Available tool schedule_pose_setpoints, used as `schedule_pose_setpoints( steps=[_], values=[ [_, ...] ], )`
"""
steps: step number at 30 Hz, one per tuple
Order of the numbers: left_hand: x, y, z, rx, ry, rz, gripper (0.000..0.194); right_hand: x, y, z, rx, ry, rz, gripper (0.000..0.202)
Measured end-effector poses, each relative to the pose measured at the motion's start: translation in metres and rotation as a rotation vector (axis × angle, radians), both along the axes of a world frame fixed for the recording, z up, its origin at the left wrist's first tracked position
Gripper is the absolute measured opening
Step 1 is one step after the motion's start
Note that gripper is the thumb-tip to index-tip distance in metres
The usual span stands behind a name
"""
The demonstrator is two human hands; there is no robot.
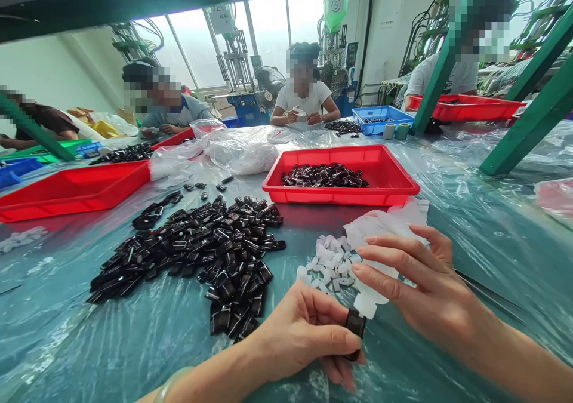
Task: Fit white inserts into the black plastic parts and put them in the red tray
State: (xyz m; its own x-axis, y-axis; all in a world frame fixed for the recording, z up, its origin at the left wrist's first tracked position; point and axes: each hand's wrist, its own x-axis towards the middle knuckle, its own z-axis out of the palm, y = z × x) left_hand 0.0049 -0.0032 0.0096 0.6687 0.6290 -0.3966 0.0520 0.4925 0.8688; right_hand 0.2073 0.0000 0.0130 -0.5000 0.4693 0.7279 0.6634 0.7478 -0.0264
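Note:
My left hand (308, 331) is closed round a small dark plastic part (356, 325), thumb on top and fingers curled below. My right hand (425, 277) hovers just to the right, its fingers stretched out and apart; its thumb is hidden. Beneath those fingers shows a thin white sheet (380, 230), cloth or paper. A white piece (367, 302) reaches the upper end of the held part; whether the hidden thumb pinches it, I cannot tell. Small whitish plastic pieces (333, 262) lie beyond my hands. To the left spreads a big heap of similar dark parts (192, 242).
A red tray (340, 197) with dark parts stands ahead, another red tray (76, 191) at left. Tweezers (487, 295) lie beside my right hand. Clear plastic film (147, 343) covers the table. Green posts (532, 92) rise at right. Several co-workers sit across the table.

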Motion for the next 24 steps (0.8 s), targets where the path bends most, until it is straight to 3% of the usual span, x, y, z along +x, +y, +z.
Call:
schedule_pose_setpoints(
  steps=[24],
  values=[
    [0.0008,0.0004,0.0002,-0.015,0.02,-0.024,0.018,0.0022,-0.0018,0.0013,0.001,-0.064,0.03,0.025]
  ],
)
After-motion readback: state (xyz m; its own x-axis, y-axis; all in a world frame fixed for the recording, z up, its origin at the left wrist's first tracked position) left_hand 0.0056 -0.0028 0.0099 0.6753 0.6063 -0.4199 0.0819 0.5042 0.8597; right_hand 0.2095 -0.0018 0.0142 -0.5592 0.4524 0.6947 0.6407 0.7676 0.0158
